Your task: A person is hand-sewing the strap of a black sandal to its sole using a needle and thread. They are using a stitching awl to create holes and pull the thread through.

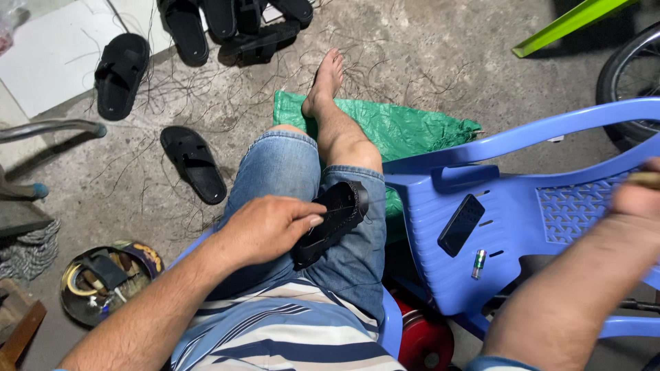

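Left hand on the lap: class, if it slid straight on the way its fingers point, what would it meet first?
The left hand points right and already touches the black sandal on the thigh. Beyond it, probably the blue plastic chair, though depth is unclear.

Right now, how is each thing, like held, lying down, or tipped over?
Left hand: pressing a black sandal on the lap.
Right hand: raised, gripping a tan handle; what tool it is cannot be told.
Blue chair: tipped on its side.
Phone: lying on the chair, screen dark.
Lighter: lying on the chair.
Tin: open, full of bits.
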